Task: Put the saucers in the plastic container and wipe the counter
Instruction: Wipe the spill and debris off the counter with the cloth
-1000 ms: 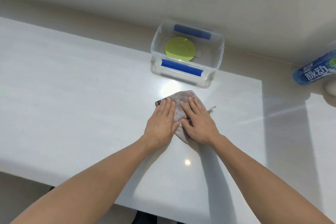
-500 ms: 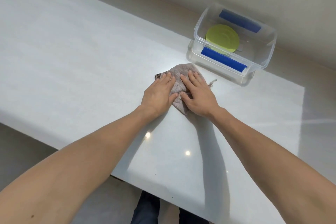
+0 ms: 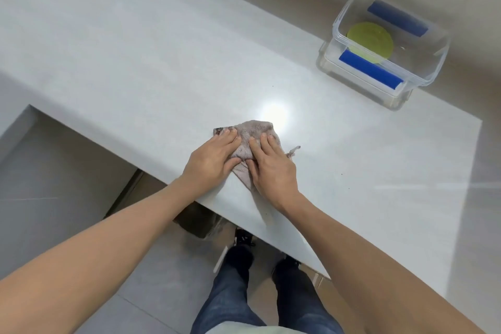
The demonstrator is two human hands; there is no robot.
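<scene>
We press left hand (image 3: 210, 161) and right hand (image 3: 271, 168) flat, fingers spread, on the cloth (image 3: 248, 141); box (image 3: 339, 73) with green saucer (image 3: 370, 40) far beyond our right hand on the counter (image 3: 135, 62).

I can read no text, label, brand or number anywhere: the plastic container (image 3: 385, 73) shows only plain blue clips, and the cloth (image 3: 248, 141) beside it on the table (image 3: 135, 49) bears no writing.
</scene>
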